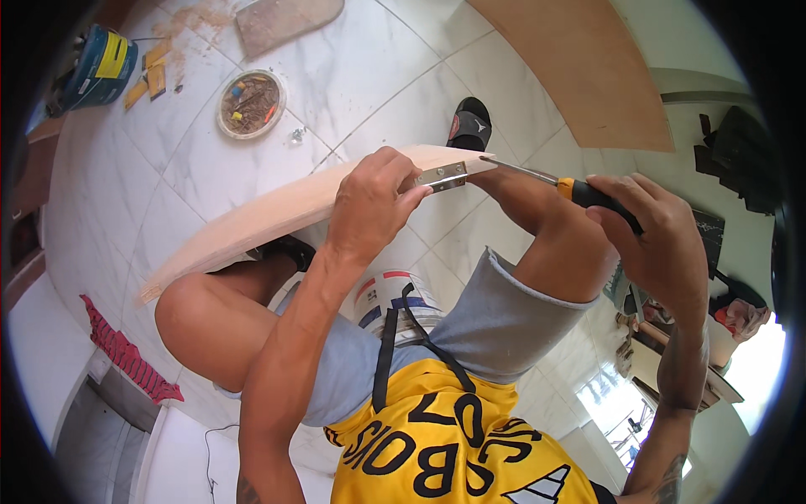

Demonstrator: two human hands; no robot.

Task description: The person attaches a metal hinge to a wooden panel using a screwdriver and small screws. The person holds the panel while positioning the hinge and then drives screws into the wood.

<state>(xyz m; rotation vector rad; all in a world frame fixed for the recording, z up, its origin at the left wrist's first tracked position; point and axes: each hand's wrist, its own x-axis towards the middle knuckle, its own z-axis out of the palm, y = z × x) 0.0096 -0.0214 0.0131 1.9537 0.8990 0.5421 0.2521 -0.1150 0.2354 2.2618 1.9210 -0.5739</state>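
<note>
A long pale wooden board [277,195] lies across in front of me, propped over my knee at the left. My left hand [374,202] is closed at its edge, thumb and fingers pinching a silver metal hinge [445,176] against the wood. Screw holes show on the hinge's exposed end; the rest is under my fingers. In my right hand [659,231] is a screwdriver [588,193] with a black and orange handle, held level. Its thin shaft points left, and the tip meets the board's right end just beyond the hinge.
A round tub [284,94] of screws and small bits stands on the tiled floor, a small clear packet [296,135] beside it. Farther off are a blue bucket [102,67], yellow pieces [154,77] and a large plywood sheet [588,67]. A white bucket [399,294] sits between my legs.
</note>
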